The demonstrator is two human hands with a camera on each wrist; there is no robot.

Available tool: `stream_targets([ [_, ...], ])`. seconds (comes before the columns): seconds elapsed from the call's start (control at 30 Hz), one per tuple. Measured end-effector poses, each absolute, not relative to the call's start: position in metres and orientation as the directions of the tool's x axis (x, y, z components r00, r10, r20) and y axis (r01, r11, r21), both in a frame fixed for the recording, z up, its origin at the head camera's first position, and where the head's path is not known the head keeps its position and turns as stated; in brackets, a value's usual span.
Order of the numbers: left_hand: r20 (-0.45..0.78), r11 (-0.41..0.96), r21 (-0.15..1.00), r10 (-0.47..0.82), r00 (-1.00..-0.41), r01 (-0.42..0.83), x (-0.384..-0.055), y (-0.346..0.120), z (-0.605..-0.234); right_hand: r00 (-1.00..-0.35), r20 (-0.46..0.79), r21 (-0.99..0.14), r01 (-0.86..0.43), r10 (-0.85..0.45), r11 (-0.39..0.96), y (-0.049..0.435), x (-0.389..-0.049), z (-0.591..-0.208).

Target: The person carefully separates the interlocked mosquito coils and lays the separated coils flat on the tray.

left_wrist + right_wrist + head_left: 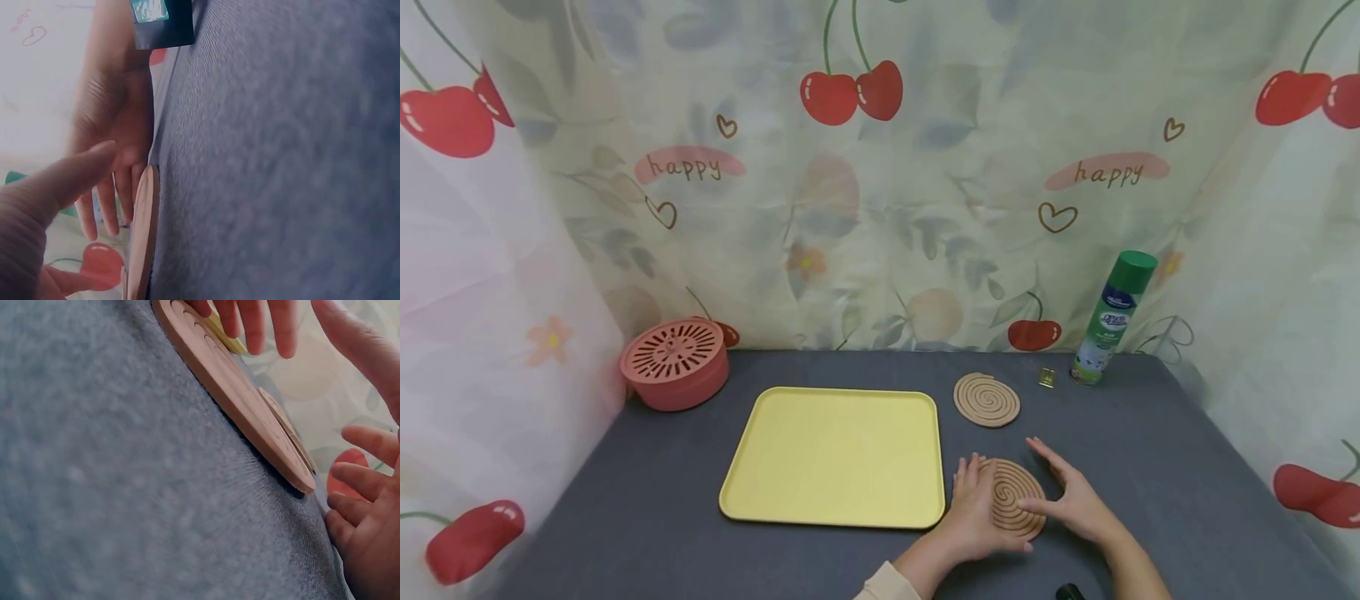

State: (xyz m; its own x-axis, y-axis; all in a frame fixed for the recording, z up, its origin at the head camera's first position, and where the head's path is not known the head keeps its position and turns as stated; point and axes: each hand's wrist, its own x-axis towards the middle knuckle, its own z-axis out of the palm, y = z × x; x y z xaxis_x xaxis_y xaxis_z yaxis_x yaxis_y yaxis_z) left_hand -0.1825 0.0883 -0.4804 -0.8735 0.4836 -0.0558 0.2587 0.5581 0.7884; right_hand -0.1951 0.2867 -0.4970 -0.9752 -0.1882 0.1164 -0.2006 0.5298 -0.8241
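A brown spiral mosquito coil [1022, 492] lies flat on the dark grey cloth, between my two hands. My left hand [973, 512] is at the coil's left side, covering part of its edge, with its fingers extended. To the right, my right hand [1078, 500] has its fingers spread and its thumb over the coil's right part in the head view. Neither hand grips the coil; whether a fingertip touches it I cannot tell. In the right wrist view the coil [231, 394] shows edge-on, with left fingertips over its far end. A second mosquito coil [987, 400] lies farther back.
Left of the hands lies a yellow tray [838, 458]. A pink round slotted container [675, 367] stands at the back left. At the back right are a small gold metal piece [1047, 377] and a green spray can [1112, 321]. Part of a black object [1069, 592] shows at the front edge.
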Motion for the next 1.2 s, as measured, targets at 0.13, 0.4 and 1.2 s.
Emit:
stream_targets([
  [0.13,-0.036,0.579,0.764,0.479,-0.877,0.285,-0.181,0.088,-0.485,-0.973,0.092,-0.819,-0.195,-0.211,0.540,0.285,-0.192,-0.499],
  [0.4,0.005,0.630,0.705,0.454,-0.891,0.326,-0.181,0.090,-0.494,-0.965,0.112,-0.777,-0.233,-0.237,0.585,0.289,-0.188,-0.502],
  [1.2,0.055,0.700,0.620,0.412,-0.910,0.354,-0.184,0.096,-0.498,-0.975,0.069,-0.754,-0.190,-0.213,0.628,0.291,-0.192,-0.505],
])
